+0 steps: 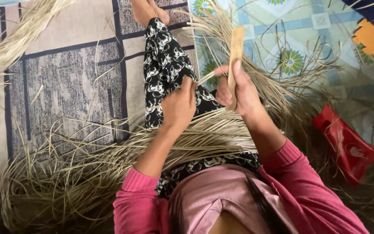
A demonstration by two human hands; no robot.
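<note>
My right hand (239,92) grips a flat pale wooden tool (236,47) that stands upright above my lap. My left hand (179,104) pinches a thin dried straw strand (204,77) just left of the tool, fingers closed on it. The two hands are almost touching. A thick bundle of dried straw strips (195,138) lies across my lap, over my leg in black-and-white patterned trousers (165,65). Pink sleeves cover both forearms.
Loose straw (53,182) is heaped on the grey patterned mat (61,78) at lower left, more at upper left (5,47) and fanned over the blue floral mat (299,39) at right. A red pouch (347,145) lies at right. My bare foot (148,11) is at top.
</note>
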